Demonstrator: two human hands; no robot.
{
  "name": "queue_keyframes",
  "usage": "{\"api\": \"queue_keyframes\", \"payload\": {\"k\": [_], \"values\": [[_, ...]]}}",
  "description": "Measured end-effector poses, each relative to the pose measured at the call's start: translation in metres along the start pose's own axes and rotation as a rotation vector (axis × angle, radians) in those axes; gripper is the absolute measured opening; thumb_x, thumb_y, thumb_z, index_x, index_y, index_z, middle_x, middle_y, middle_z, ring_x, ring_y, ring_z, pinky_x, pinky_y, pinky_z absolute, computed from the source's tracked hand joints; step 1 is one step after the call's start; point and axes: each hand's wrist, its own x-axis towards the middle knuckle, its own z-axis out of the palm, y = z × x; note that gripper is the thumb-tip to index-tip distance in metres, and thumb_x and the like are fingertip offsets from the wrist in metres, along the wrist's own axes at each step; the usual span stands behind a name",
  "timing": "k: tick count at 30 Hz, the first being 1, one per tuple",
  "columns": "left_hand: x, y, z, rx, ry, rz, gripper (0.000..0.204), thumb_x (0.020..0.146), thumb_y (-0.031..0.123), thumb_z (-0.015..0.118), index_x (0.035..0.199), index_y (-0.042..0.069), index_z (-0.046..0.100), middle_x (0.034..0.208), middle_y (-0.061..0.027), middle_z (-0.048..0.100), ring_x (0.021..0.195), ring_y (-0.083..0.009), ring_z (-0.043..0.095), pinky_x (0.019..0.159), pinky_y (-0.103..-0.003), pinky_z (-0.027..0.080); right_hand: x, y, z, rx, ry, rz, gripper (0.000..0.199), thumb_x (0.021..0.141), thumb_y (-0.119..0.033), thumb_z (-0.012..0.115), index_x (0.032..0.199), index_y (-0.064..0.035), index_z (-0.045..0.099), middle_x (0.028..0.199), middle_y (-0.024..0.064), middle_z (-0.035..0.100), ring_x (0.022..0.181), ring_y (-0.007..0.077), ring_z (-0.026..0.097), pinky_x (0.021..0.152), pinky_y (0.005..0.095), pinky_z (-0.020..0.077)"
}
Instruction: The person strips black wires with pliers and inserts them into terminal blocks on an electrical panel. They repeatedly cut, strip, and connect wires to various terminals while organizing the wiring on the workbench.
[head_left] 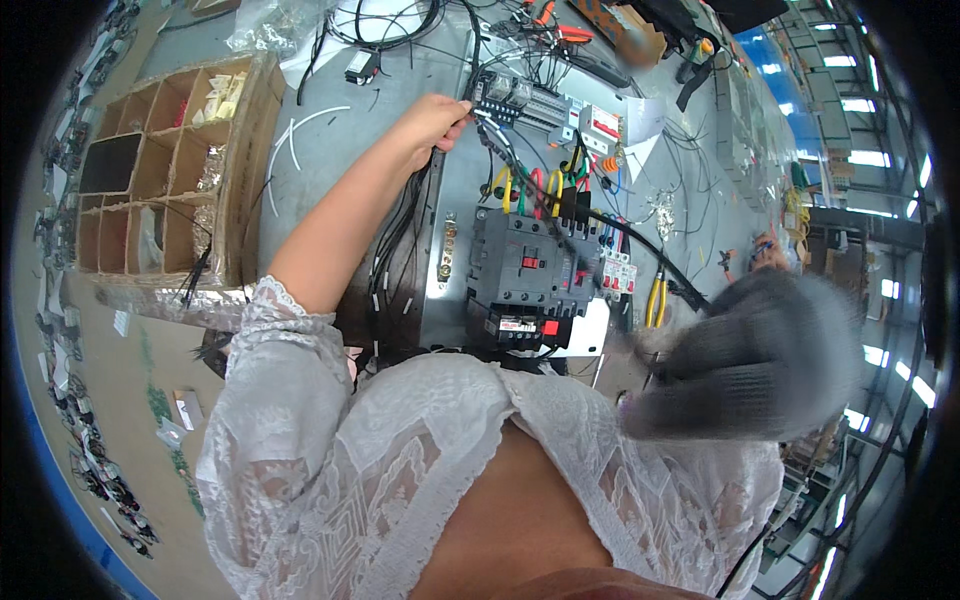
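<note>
head cam looking down: left hand (432, 118) is stretched out over the desk (330, 140), bare, fingers pinched on the end of a black wire (505, 150) right at the edge of a row of grey terminal blocks (530, 100) on the metal mounting panel (455, 215). the wire runs from there down and to the right across the panel. right hand (755, 355) is in a grey knit glove, blurred, near the lower right of the panel (can't tell if it's gripping anything or just loose). on the panel below the terminals sits a big dark contactor (525, 270) with red bits, looped yellow, green and red wires just above it. yellow-handled pliers (655, 295) lie just right of the panel. cardboard divider box (165, 170) with small parts sits on the left of the desk, well apart from the hands. some white tubing bits (300, 135) between the box and the panel.
</note>
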Motion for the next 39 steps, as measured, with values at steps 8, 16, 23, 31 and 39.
{"api": "queue_keyframes", "payload": {"k": [8,16,23,31,39], "values": [[-0.005,0.002,-0.005,0.039,0.091,-0.021,0.018,0.091,0.019,0.055,0.077,0.007,0.052,0.065,0.0040,0.045,0.049,-0.0039,0.033,0.040,-0.020,0.023,0.022,0.078,-0.083,-0.410,0.136,0.095,0.025,0.079,-0.016,0.057,0.102,-0.0065,0.059,0.081,0.0127,0.063,0.076,0.0272,0.063,0.070,0.0359,0.0500],[0.002,0.000,0.009,0.040,0.041,-0.028,0.020,0.089,0.021,0.056,0.074,0.008,0.053,0.063,0.0030,0.045,0.052,-0.0062,0.037,0.042,-0.022,0.027,0.084,0.198,-0.084,-0.674,0.590,0.213,0.020,0.077,-0.016,0.055,0.095,-0.0073,0.060,0.083,0.0135,0.064,0.078,0.0295,0.062,0.071,0.0378,0.0498],[-0.012,0.009,0.007,-0.061,0.037,-0.005,0.019,0.089,0.017,0.055,0.075,0.004,0.053,0.063,0.0021,0.045,0.049,-0.0063,0.036,0.041,-0.022,0.024,0.123,0.190,0.070,-0.355,0.064,0.420,0.027,0.079,-0.031,0.061,0.095,-0.0092,0.065,0.088,0.0106,0.066,0.086,0.0301,0.064,0.076,0.0412,0.0498],[-0.013,0.010,0.004,-0.071,0.026,-0.015,0.015,0.091,0.018,0.054,0.079,0.008,0.051,0.067,0.0036,0.048,0.050,-0.0031,0.035,0.040,-0.018,0.024,0.140,0.191,0.052,-0.296,-0.304,0.606,0.026,0.078,-0.025,0.061,0.099,-0.0095,0.064,0.088,0.0132,0.066,0.083,0.0308,0.064,0.073,0.0406,0.0510],[-0.005,0.012,0.000,-0.094,-0.032,-0.052,0.008,0.089,0.011,0.052,0.084,0.007,0.049,0.072,0.0003,0.049,0.052,-0.0038,0.037,0.040,-0.018,0.026,0.144,0.212,0.047,-0.057,-0.013,0.484,0.029,0.080,-0.031,0.062,0.097,-0.0076,0.065,0.084,0.0149,0.065,0.078,0.0301,0.064,0.072,0.0376,0.0505]]}}
